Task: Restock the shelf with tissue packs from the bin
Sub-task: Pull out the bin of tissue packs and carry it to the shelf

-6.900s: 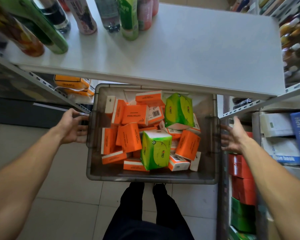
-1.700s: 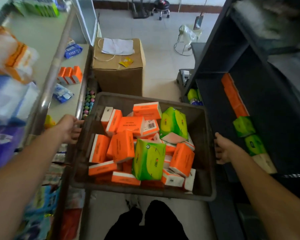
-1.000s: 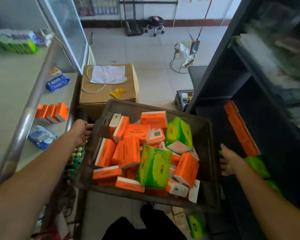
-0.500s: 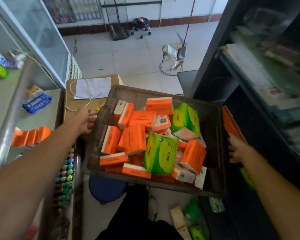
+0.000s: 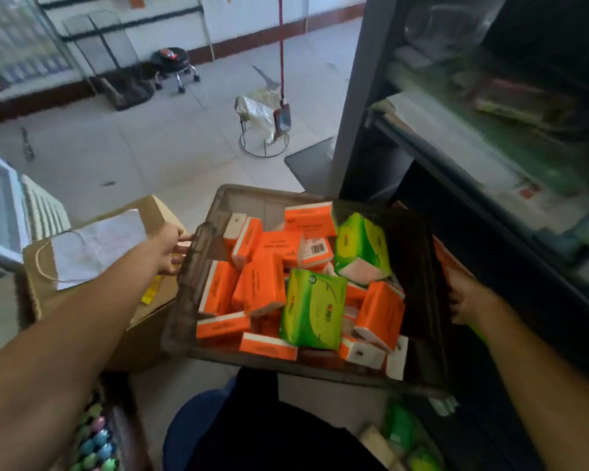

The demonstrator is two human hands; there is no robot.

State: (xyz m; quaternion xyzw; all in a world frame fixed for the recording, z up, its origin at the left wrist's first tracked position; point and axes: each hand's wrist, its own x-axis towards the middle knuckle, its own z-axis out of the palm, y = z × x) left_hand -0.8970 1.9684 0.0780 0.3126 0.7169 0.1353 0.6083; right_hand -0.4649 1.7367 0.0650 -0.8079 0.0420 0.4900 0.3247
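Observation:
I carry a grey plastic bin point(image 5: 249, 198) in front of me, off the floor and tilted. My left hand point(image 5: 170, 248) grips its left rim and my right hand point(image 5: 470, 297) grips its right rim. Inside lie several orange tissue packs point(image 5: 261, 283) and two green tissue packs point(image 5: 312, 311), jumbled together. To the right stands a dark shelf unit point(image 5: 456, 185); an orange pack point(image 5: 446, 256) shows on its lower level just behind the bin's right wall.
A cardboard box point(image 5: 92, 266) with paper on top sits on the floor left of the bin. A wire stand with a bag point(image 5: 264, 130) and a small wheeled stool point(image 5: 172, 64) stand farther off on the tiled floor. Green packs point(image 5: 402, 433) lie low at my right.
I have carried the bin from the white shelf and turned right toward the dark shelf unit. Both hands keep their hold on the rims. The packs inside have barely shifted.

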